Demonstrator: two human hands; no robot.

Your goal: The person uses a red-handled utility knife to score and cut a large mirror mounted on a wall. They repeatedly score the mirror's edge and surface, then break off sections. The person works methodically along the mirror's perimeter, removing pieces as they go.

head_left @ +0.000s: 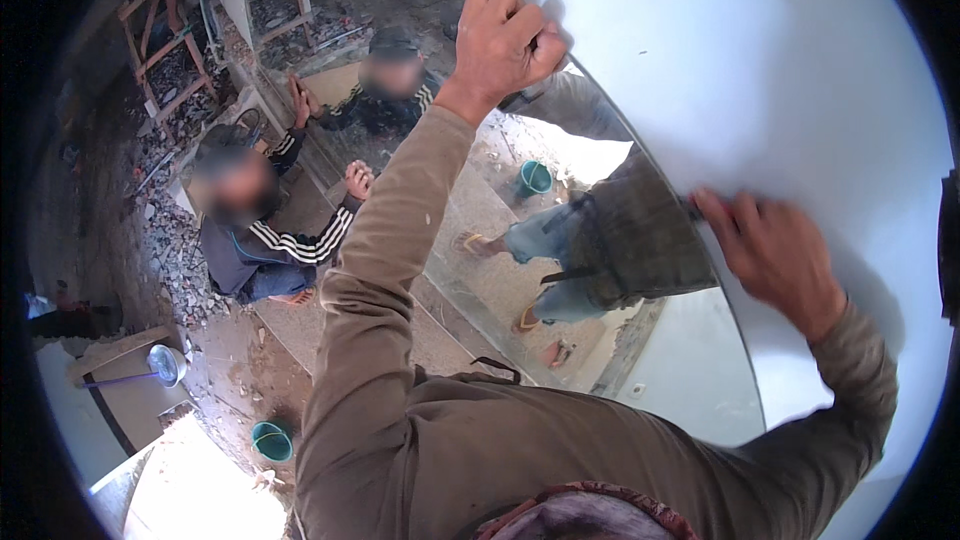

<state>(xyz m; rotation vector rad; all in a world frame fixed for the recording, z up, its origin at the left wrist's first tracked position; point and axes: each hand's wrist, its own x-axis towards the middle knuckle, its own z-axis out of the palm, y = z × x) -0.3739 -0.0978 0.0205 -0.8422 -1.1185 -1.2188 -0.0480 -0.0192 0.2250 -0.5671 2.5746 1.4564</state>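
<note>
Mirror (630, 205) is sitting against the white wall (800, 60); my left hand (510, 40) and right hand (770, 255) are curling at its upper edge, holding what, I can't tell; uneven pressing could chip it.

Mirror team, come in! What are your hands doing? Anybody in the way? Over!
Left hand curled at edge of mirror. Right hand by same edge, farther right, grip unclear. Co-worker crouched left, close by.

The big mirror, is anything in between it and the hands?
Nothing visible stands between the left hand and the upper edge of the mirror. At the right hand, a small dark thing shows by the mirror's edge, mostly hidden; I cannot tell what it is.
</note>
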